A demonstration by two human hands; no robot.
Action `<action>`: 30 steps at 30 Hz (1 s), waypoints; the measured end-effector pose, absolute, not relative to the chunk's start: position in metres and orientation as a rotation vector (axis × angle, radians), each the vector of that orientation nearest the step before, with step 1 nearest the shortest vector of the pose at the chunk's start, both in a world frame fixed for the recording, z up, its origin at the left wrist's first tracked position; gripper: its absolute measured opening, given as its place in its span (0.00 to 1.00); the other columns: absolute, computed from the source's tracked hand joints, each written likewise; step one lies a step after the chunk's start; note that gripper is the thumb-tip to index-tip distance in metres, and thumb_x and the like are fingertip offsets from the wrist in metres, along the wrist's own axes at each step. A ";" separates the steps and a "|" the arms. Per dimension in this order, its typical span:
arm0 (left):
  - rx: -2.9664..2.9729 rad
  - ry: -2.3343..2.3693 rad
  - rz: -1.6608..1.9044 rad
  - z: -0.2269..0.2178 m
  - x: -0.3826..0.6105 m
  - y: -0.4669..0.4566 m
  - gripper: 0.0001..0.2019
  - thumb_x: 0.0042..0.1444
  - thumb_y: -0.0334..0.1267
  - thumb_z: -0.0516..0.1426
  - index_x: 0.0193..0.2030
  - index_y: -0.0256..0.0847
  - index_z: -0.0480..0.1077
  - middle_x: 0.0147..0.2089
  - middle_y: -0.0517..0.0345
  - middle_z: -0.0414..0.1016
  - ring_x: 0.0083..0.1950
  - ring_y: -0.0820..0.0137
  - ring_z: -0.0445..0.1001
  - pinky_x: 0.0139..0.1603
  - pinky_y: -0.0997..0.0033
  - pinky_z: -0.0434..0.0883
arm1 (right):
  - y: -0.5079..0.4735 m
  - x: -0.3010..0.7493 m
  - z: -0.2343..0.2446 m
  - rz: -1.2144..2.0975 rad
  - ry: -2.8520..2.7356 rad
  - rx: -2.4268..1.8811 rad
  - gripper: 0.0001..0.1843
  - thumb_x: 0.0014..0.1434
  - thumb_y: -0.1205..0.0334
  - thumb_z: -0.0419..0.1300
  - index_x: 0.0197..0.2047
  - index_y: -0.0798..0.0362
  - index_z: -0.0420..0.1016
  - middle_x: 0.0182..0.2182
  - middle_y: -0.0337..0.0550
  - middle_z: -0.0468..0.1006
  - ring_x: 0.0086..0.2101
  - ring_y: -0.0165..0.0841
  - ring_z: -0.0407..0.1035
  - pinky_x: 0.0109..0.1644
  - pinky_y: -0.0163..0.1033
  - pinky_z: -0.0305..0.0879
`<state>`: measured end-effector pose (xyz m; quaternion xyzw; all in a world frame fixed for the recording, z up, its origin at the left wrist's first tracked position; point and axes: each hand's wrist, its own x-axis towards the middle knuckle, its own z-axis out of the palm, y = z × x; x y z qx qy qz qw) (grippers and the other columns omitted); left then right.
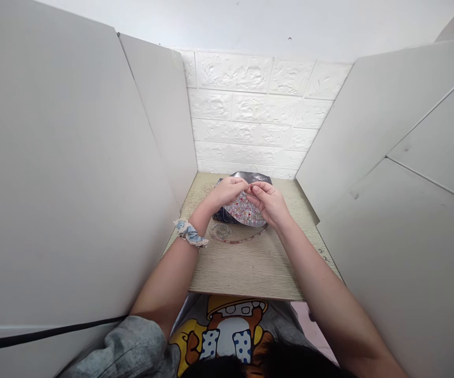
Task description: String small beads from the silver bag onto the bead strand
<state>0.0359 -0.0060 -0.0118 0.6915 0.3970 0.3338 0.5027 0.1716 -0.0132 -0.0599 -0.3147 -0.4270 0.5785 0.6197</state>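
A small patterned fabric pouch (245, 210), dark outside with a pink floral face, lies at the far middle of the wooden table (246, 262). My left hand (227, 191) and my right hand (270, 202) meet over its top edge, fingers pinched together on the pouch's rim. What exactly lies between the fingertips is too small to make out. A blue scrunchie (191, 233) sits on my left wrist. A thin patterned strap or cord (238, 239) curves on the table just in front of the pouch, beside a small round clear piece (221, 231).
White panels (73, 184) wall the table on the left and right (388, 173), and a white brick-pattern wall (250, 115) closes the back. A black cable (45, 333) runs along the lower left. The table's near edge is at my chest.
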 end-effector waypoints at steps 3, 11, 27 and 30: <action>1.698 0.964 0.820 -0.010 0.037 -0.007 0.07 0.43 0.37 0.50 0.20 0.37 0.59 0.15 0.67 0.47 0.16 0.82 0.45 0.17 0.77 0.43 | -0.012 0.172 -0.060 1.343 -0.955 -0.729 0.09 0.42 0.63 0.63 0.29 0.54 0.70 0.26 0.35 0.73 0.30 0.22 0.69 0.37 0.28 0.67; 1.740 0.983 0.869 -0.005 0.039 -0.013 0.08 0.42 0.36 0.50 0.18 0.36 0.59 0.15 0.67 0.49 0.18 0.81 0.46 0.19 0.77 0.46 | -0.012 0.172 -0.060 1.355 -0.949 -0.728 0.09 0.41 0.64 0.64 0.28 0.55 0.70 0.26 0.35 0.73 0.29 0.21 0.69 0.37 0.26 0.67; 1.768 0.979 0.903 -0.005 0.039 -0.015 0.08 0.42 0.36 0.50 0.17 0.36 0.58 0.16 0.67 0.49 0.18 0.82 0.47 0.19 0.78 0.47 | -0.013 0.171 -0.059 1.363 -0.929 -0.693 0.09 0.40 0.64 0.65 0.28 0.54 0.70 0.25 0.34 0.73 0.28 0.21 0.69 0.36 0.25 0.68; 1.765 0.980 0.897 -0.004 0.039 -0.015 0.08 0.43 0.36 0.50 0.18 0.36 0.58 0.16 0.68 0.49 0.18 0.82 0.47 0.19 0.78 0.47 | -0.013 0.171 -0.059 1.369 -0.919 -0.692 0.09 0.39 0.65 0.65 0.27 0.54 0.70 0.25 0.34 0.73 0.28 0.21 0.69 0.36 0.25 0.68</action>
